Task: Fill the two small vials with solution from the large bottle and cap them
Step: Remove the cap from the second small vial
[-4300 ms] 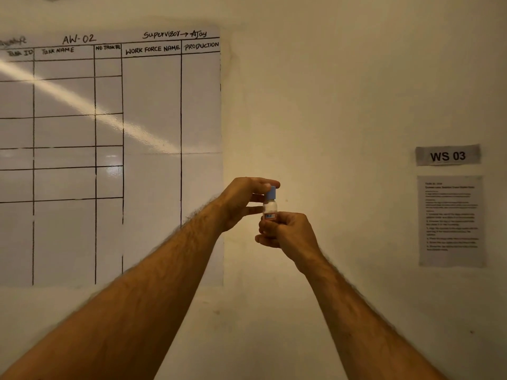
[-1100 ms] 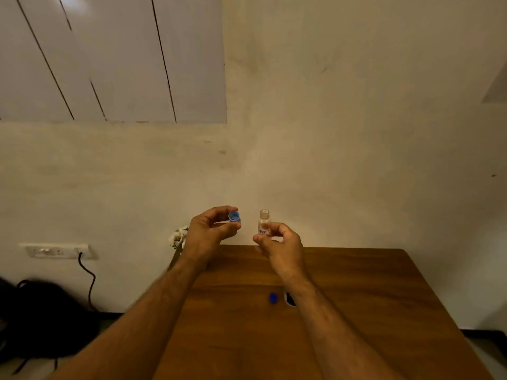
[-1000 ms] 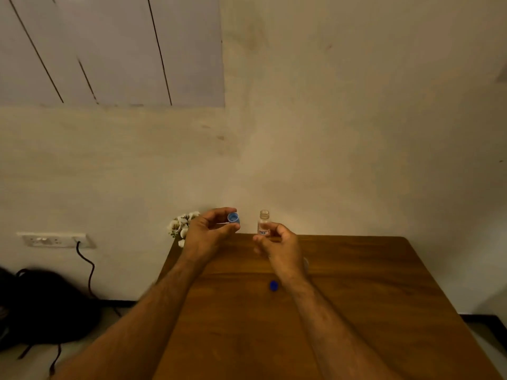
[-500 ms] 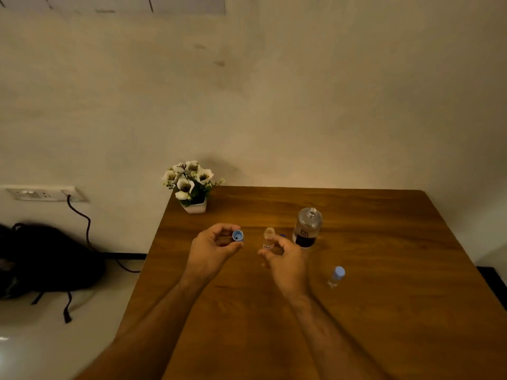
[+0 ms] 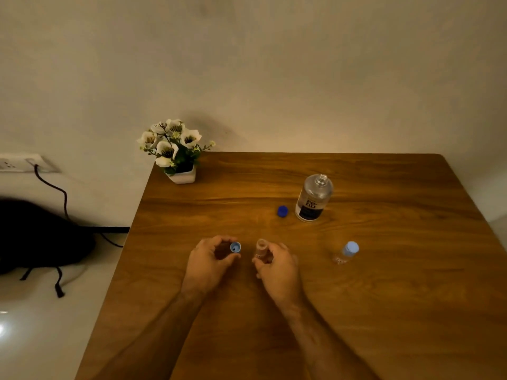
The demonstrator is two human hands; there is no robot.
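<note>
My right hand (image 5: 277, 267) pinches a small clear vial (image 5: 261, 246), uncapped and upright, low over the wooden table (image 5: 384, 297). My left hand (image 5: 210, 260) pinches its light-blue cap (image 5: 235, 247) between thumb and fingers, hollow side facing me, a short gap left of the vial. The large clear bottle (image 5: 313, 198) stands open farther back on the right, and its dark-blue cap (image 5: 282, 211) lies on the table just left of it. A second small vial (image 5: 346, 252) with a light-blue cap on stands to the right of my hands.
A white pot of white flowers (image 5: 175, 150) sits at the table's far left corner. Off the table's left edge, a black bag (image 5: 35, 237) lies on the floor below a wall socket (image 5: 19, 162) with a cable. A plain wall rises behind.
The cap came off the vial and went to my left hand. My view and both hands dropped from the wall chart down to the table; bottle, second vial and flowers came into sight.
</note>
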